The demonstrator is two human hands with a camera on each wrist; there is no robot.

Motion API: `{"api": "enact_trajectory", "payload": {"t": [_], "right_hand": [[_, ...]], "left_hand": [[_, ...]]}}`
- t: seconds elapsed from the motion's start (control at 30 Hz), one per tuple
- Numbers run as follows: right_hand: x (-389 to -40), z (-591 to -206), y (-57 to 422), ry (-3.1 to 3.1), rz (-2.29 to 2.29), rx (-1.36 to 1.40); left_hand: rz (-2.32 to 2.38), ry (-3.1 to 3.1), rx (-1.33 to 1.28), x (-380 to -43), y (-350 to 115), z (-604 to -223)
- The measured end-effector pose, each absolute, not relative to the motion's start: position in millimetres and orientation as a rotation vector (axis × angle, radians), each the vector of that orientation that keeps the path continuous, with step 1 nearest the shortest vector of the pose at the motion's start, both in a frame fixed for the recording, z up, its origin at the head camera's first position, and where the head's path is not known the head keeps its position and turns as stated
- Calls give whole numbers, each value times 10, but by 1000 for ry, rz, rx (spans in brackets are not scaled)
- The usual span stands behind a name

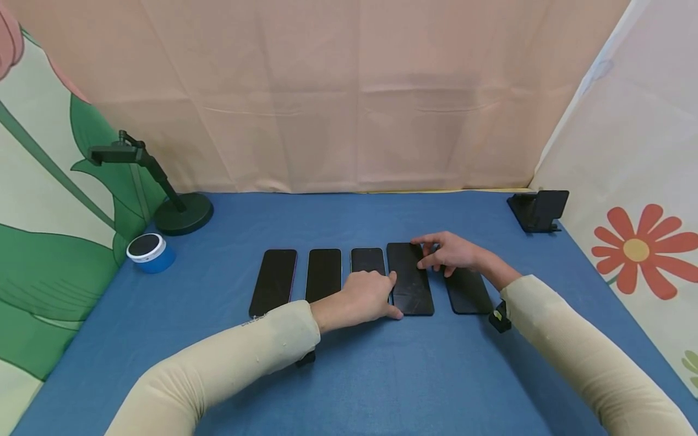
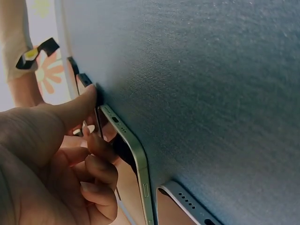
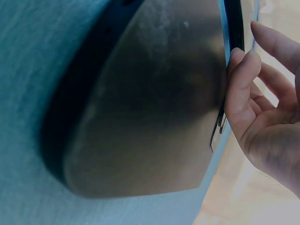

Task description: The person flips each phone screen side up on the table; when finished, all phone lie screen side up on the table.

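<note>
Several dark-screened smartphones lie in a row on the blue table. My left hand (image 1: pixel 362 297) grips the largest black smartphone (image 1: pixel 411 290) at its lower left corner, thumb by the bottom edge and index finger along the left side. At the same phone's upper right corner, my right hand (image 1: pixel 452 249) holds its top and right edges with bent fingers. Partly hidden under my left hand is a smaller phone (image 1: pixel 368 259); its pale green frame (image 2: pixel 141 164) shows in the left wrist view. Another black phone (image 1: pixel 470 293) lies beneath my right wrist and fills much of the right wrist view.
Two more phones, one at the far left (image 1: pixel 274 281) and one beside it (image 1: pixel 324 272), continue the row. A black stand with an arm (image 1: pixel 182 215) and a blue-and-white round container (image 1: pixel 151 253) stand at left. A small black phone stand (image 1: pixel 540 211) is at back right.
</note>
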State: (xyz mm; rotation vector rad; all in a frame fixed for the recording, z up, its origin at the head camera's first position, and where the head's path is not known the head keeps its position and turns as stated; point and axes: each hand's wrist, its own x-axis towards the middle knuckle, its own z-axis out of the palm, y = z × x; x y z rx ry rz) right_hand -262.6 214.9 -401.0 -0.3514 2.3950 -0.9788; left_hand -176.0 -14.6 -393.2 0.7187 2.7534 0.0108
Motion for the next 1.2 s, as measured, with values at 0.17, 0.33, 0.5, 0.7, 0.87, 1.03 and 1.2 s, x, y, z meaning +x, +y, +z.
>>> {"api": "enact_trajectory", "payload": {"t": [0.17, 0.33, 0.5, 0.7, 0.87, 1.03, 1.2], "right_hand": [[-2632, -4014, 2149, 2400, -977, -334], [-2627, -3998, 2139, 2395, -980, -321], [-2630, -4002, 2134, 2396, -964, -325], [-2649, -4000, 2135, 2408, -956, -338], [-2644, -4004, 2145, 2405, -948, -331], [-2653, -3937, 2188, 2393, -946, -351], [-2651, -3826, 2348, 2405, -976, -363]], "left_hand": [[6, 2770, 736, -1761, -144, -3940], [13, 2769, 738, -1747, -146, -3935], [7, 2771, 739, -1739, -143, -3931], [12, 2780, 738, -1746, -143, -3936], [30, 2779, 754, -1744, -130, -3963], [-41, 2763, 737, -1755, -108, -3917], [73, 2735, 722, -1790, -33, -3835]]}}
